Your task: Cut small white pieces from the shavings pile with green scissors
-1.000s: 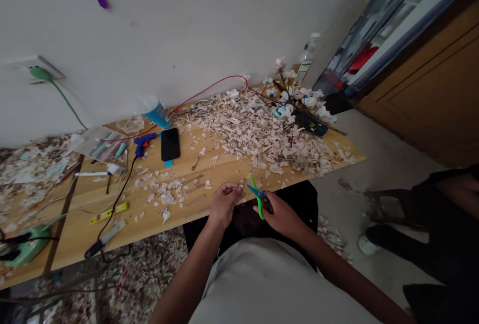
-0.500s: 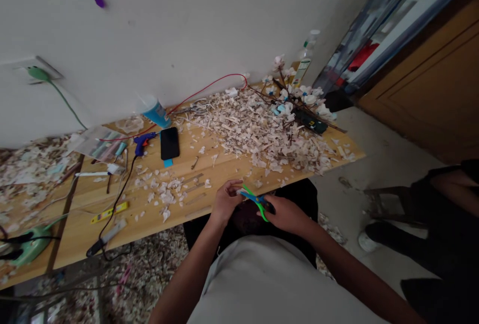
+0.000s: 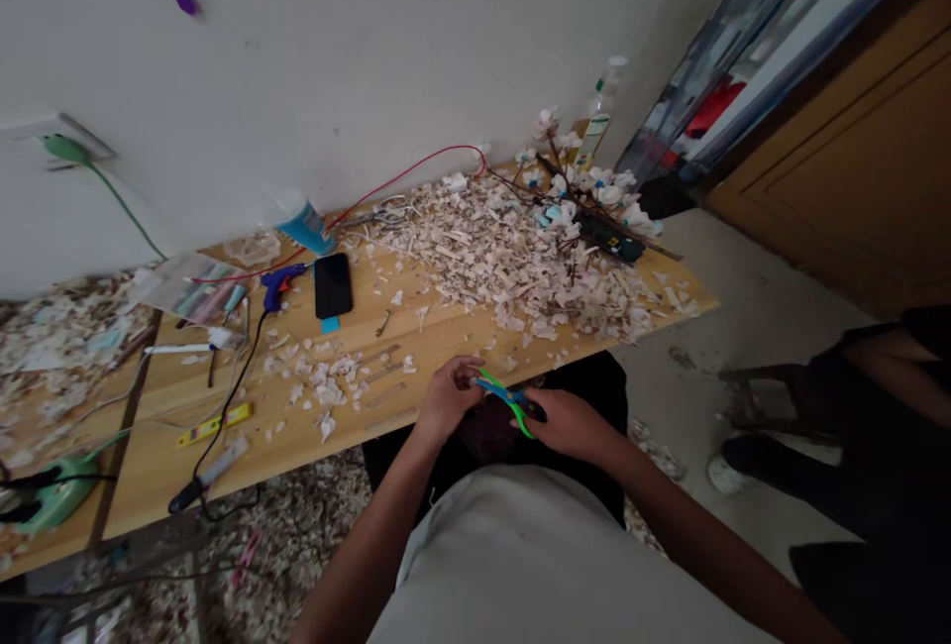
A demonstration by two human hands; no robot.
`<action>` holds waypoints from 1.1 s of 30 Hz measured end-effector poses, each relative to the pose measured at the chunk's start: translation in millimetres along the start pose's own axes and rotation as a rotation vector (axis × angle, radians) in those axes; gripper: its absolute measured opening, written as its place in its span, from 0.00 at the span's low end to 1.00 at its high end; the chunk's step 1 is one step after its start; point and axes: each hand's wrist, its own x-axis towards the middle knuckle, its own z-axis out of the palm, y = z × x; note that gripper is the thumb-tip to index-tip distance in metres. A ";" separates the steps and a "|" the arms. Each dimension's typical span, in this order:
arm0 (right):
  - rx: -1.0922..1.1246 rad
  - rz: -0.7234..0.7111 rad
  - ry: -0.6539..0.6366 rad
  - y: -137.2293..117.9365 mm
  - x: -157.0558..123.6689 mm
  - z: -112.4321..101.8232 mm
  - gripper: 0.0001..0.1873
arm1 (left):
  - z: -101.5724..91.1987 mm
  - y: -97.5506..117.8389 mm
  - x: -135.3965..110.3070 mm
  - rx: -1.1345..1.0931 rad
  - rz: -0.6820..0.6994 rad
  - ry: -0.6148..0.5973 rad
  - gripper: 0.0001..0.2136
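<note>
While both hands meet at the table's near edge, lower centre of frame:
L hand (image 3: 446,394): fingers curled shut, pinching a small pale piece at the tips; piece too small to identify.
R hand (image 3: 569,423): closed round the handles of the scissors (image 3: 507,398).
Scissors: green & blue, blades nearly shut, tips pointing left, touching L fingertips.
Table (image 3: 170,446): wood, runs mid-left to mid-right.
Shavings (image 3: 512,268): big pale heap, centre-right, well above hands.
Phone (image 3: 332,285): black, flat, left of centre.
Glue gun (image 3: 276,282): blue, just left of phone.
Flower branch (image 3: 586,193): upper right of table, by wall.
Other person (image 3: 877,426): dark clothes, right edge.
</note>
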 end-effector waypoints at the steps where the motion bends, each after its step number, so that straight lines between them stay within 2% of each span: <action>1: -0.004 -0.001 -0.006 0.8 -0.3 0.2 0.11 | 0.5 0.8 -0.4 0.003 -0.002 -0.004 0.19; 8: -0.099 -0.025 -0.007 4.7 0.1 5.2 0.12 | 4.4 2.3 -3.3 0.006 -0.042 -0.005 0.18; 15: -0.071 0.006 -0.010 -1.4 0.0 4.0 0.10 | 2.0 0.7 -3.4 -0.049 -0.100 0.033 0.22; 20: 0.018 0.024 0.038 -2.0 1.2 3.1 0.11 | 9.0 -3.3 -7.0 -0.309 -0.168 0.105 0.26; 24: 0.031 0.035 0.051 -0.1 4.0 5.6 0.11 | 17.8 -8.0 -10.7 -0.529 -0.192 0.154 0.23; 28: 0.066 0.022 0.066 2.3 5.5 9.7 0.09 | 20.7 -12.4 -10.9 -0.619 -0.219 0.163 0.18; 33: 0.078 0.014 0.065 2.6 5.4 14.8 0.11 | 19.2 -14.1 -8.1 -0.655 -0.188 0.204 0.18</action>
